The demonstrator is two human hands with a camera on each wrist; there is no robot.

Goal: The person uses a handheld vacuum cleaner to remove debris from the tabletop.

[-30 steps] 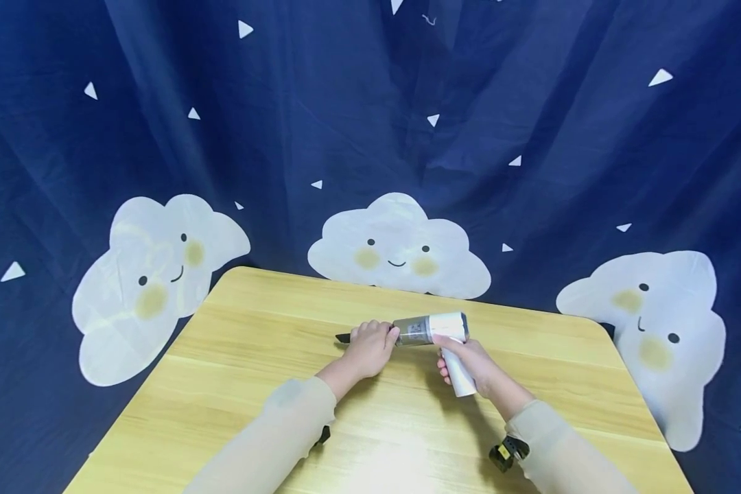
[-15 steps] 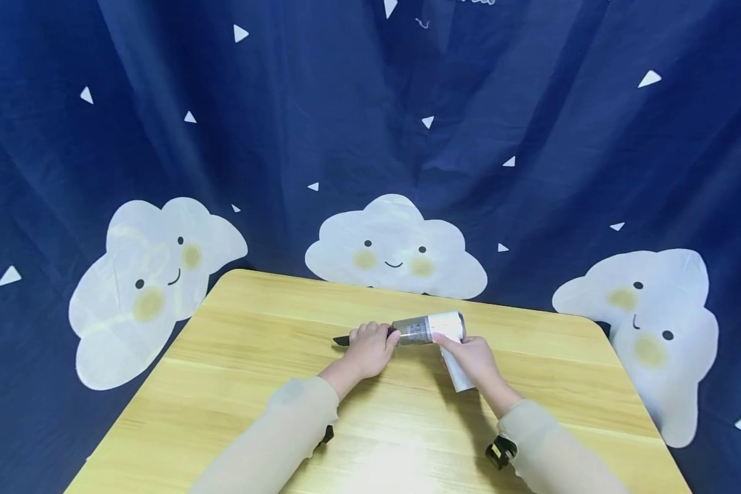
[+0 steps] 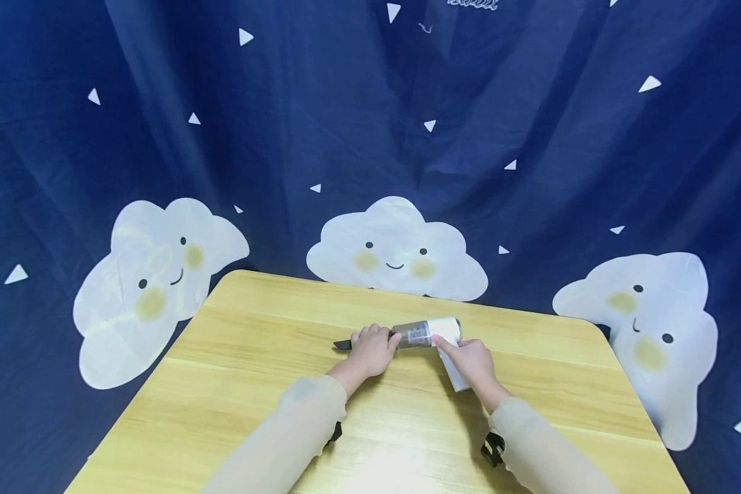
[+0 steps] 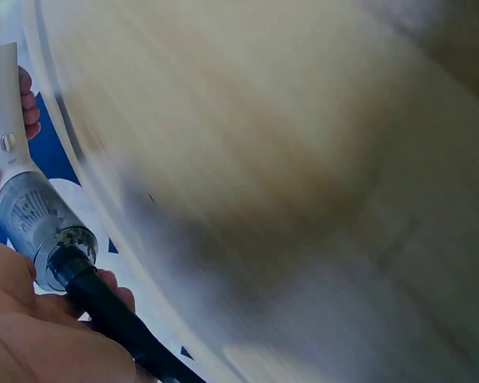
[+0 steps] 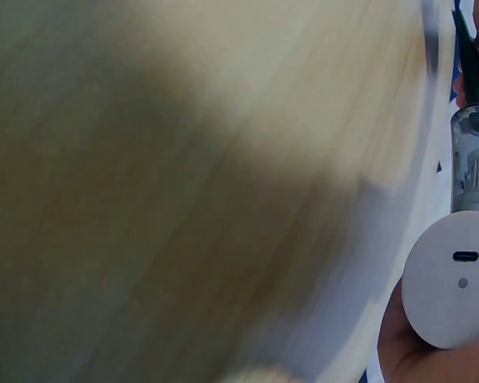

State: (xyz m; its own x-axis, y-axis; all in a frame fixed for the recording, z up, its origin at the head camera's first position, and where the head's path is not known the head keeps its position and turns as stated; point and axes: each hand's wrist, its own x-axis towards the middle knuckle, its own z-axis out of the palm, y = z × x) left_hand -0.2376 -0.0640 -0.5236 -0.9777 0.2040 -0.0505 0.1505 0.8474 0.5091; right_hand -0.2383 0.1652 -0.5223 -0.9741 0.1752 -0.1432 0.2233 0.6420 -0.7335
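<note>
A staged recording corner rather than a lived-in room: a dark blue curtain printed with smiling white clouds and small triangles hangs from 9 to 3 o'clock behind a light wooden tabletop, hiding the room.

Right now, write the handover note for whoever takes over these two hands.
Left hand: grips the black nozzle at the front of the handheld vacuum.
Right hand: holds the vacuum's white handle.
Position: the vacuum is over the middle of the wooden table, nozzle pointing to the person's left; whether it touches the table cannot be told.
Done: the nozzle sits in the clear front end of the body.
Left: whether it is fully seated cannot be told; check that, judging by the grip.
</note>
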